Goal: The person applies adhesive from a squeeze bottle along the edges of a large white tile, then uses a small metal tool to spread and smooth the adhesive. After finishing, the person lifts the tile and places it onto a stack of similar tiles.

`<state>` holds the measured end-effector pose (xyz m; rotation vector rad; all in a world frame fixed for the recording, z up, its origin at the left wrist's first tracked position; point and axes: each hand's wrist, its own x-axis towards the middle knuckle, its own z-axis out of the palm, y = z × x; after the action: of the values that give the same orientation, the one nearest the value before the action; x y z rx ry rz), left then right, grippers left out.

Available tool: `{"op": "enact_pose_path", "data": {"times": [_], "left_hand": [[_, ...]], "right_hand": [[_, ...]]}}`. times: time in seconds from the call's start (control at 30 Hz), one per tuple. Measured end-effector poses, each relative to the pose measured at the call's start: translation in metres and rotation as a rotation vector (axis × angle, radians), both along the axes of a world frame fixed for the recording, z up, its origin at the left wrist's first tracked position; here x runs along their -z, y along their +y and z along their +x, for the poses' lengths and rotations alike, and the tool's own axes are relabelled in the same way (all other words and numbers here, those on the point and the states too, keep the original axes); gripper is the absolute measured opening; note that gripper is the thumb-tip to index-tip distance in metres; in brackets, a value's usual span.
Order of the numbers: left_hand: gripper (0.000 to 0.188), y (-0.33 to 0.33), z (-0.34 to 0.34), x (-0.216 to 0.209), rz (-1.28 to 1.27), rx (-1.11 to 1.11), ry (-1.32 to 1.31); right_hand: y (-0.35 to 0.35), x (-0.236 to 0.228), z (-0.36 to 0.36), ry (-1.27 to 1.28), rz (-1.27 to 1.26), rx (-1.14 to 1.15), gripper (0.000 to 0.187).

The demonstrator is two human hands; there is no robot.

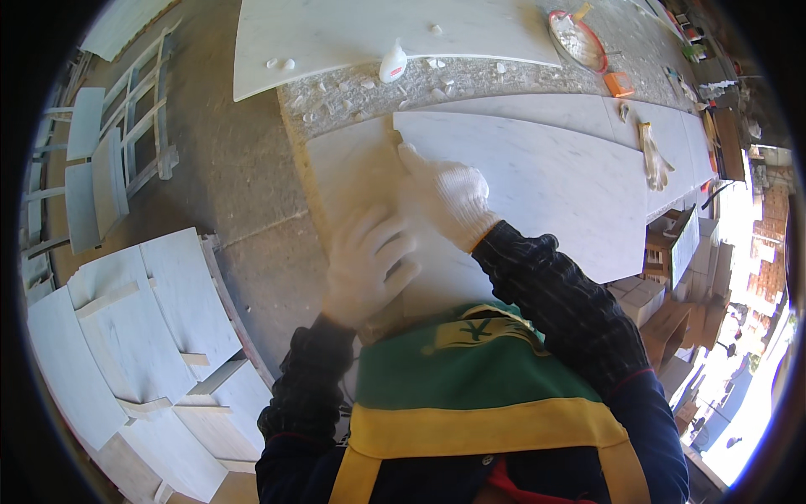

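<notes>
My left hand (369,269), in a white knit glove, is open with its fingers apart near the table's front left edge. It looks blurred by a hazy patch over the middle of the picture. My right hand (453,197), gloved the same way, lies at the left end of a white marble slab (546,185). One finger points toward the slab's far left corner; the others are lost in the haze, so its grip is unclear. Under this slab lies another pale slab (340,151), which juts out to the left.
Farther back on the dusty worktable lie a large slab (361,38), a white bottle (393,64), a red-rimmed bowl (578,42), an orange box (620,84) and a loose glove (653,157). White panels (159,328) with wooden strips stand at left, near a metal rack (147,109).
</notes>
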<state>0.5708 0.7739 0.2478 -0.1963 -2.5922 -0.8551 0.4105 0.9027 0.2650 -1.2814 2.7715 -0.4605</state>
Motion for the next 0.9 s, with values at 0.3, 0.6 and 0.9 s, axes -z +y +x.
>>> {"op": "enact_pose_path", "data": {"times": [0.3, 0.6, 0.9], "left_hand": [[0.037, -0.001, 0.001, 0.001, -0.013, -0.009, 0.018], [0.035, 0.000, 0.002, 0.001, -0.008, -0.017, 0.016], [0.024, 0.002, 0.006, 0.009, 0.018, -0.065, 0.069]], "right_hand": [[0.068, -0.002, 0.007, -0.373, -0.467, 0.217, 0.056], [0.211, -0.015, 0.083, -0.423, -0.181, 0.372, 0.069], [0.231, -0.002, 0.116, -0.275, -0.329, 0.334, 0.065]]}}
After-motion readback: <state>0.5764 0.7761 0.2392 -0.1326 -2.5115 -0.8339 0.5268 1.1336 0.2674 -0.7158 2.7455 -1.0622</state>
